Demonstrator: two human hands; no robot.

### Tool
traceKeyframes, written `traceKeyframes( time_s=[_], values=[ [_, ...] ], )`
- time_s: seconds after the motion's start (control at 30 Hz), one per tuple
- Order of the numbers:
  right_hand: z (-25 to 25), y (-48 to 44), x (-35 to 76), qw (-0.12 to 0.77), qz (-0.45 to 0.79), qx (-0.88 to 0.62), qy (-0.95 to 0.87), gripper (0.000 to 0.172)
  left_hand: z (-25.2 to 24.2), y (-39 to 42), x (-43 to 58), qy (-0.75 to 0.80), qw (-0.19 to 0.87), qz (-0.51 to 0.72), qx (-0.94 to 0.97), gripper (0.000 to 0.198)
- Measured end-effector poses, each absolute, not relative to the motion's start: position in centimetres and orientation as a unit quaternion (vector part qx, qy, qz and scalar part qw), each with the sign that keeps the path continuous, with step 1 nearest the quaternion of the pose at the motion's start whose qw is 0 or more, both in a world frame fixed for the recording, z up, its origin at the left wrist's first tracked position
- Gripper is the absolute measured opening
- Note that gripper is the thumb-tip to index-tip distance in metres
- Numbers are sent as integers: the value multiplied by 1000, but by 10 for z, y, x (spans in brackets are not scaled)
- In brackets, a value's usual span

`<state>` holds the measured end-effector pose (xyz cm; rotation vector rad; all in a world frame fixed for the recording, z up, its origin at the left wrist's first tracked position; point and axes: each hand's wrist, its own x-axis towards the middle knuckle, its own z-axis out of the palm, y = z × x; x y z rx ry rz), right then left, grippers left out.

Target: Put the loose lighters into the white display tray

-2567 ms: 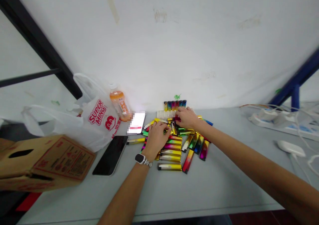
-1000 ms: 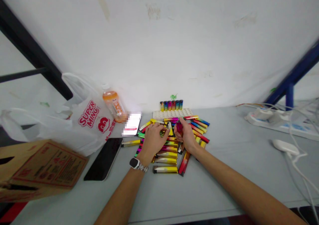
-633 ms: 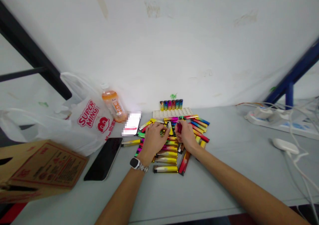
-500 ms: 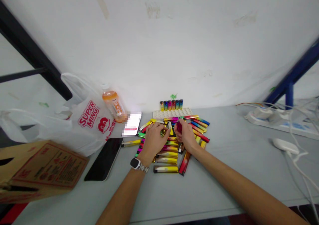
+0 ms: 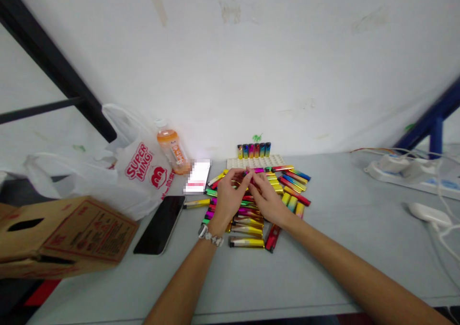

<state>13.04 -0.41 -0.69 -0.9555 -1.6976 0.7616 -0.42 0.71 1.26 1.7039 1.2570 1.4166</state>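
My left hand [image 5: 232, 195] and my right hand [image 5: 269, 198] meet over a spread of shiny lighters, fingertips together. Between them they pinch a dark red lighter [image 5: 247, 173], mostly covered by the fingers. Under and around the hands lie many metallic lighters in gold, red, green and purple, such as a gold one [image 5: 247, 242] at the near side and a red one [image 5: 272, 238] beside it. Just beyond, a white rack with small holes [image 5: 233, 163] lies against the wall, and several coloured lighters [image 5: 256, 150] stand upright in a row at it.
Left of the lighters are a black phone [image 5: 160, 225], a lit white screen [image 5: 197, 176], an orange drink bottle [image 5: 172, 147], a white plastic bag [image 5: 125, 191] and a cardboard box [image 5: 82, 234]. A power strip [image 5: 402, 171] with cables and a white plug [image 5: 429, 214] sit at right.
My left hand has lifted from the pile and come to the lighter in my right hand; the fingertips now touch. The camera view has shifted slightly, moving everything rightward.
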Motion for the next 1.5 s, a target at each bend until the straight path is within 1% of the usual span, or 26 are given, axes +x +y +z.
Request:
traceKeyframes(
  time_s=[0.17, 0.23, 0.3, 0.37, 0.43, 0.53, 0.67, 0.93, 1.0, 1.17, 1.3, 1.5],
  values=[
    [-6, -12, 129, 449, 294, -403, -741, 60, 13, 15, -10, 435, 385, 556, 595, 24],
    [-3, -11, 131, 450, 282, -410, -741, 67, 21, 25, -18, 433, 376, 558, 600, 25],
    [0, -8, 135, 465, 256, -415, -739, 69, 33, 43, -29, 444, 326, 558, 621, 23],
    [2, -3, 139, 485, 232, -411, -737, 63, 46, 65, -40, 462, 253, 528, 666, 21],
    [2, 0, 142, 496, 224, -403, -736, 54, 55, 89, -48, 470, 207, 491, 703, 16],
    [-1, 2, 144, 480, 227, -398, -748, 45, 59, 122, -53, 476, 176, 441, 740, 16],
    [-4, 2, 143, 463, 220, -392, -764, 37, 49, 148, -51, 473, 146, 407, 768, 18],
    [-5, 4, 145, 461, 224, -398, -761, 34, 34, 161, -50, 475, 175, 379, 774, 18],
    [-5, 5, 145, 461, 225, -402, -758, 33, 33, 160, -50, 478, 154, 370, 782, 19],
    [-7, 6, 144, 459, 219, -410, -757, 27, 24, 154, -46, 479, 42, 381, 790, 26],
    [-7, 6, 144, 459, 215, -413, -757, 24, 21, 149, -42, 480, 31, 392, 784, 24],
    [-5, 5, 144, 459, 213, -414, -756, 23, 29, 138, -41, 522, -17, 331, 786, 27]
  ],
)
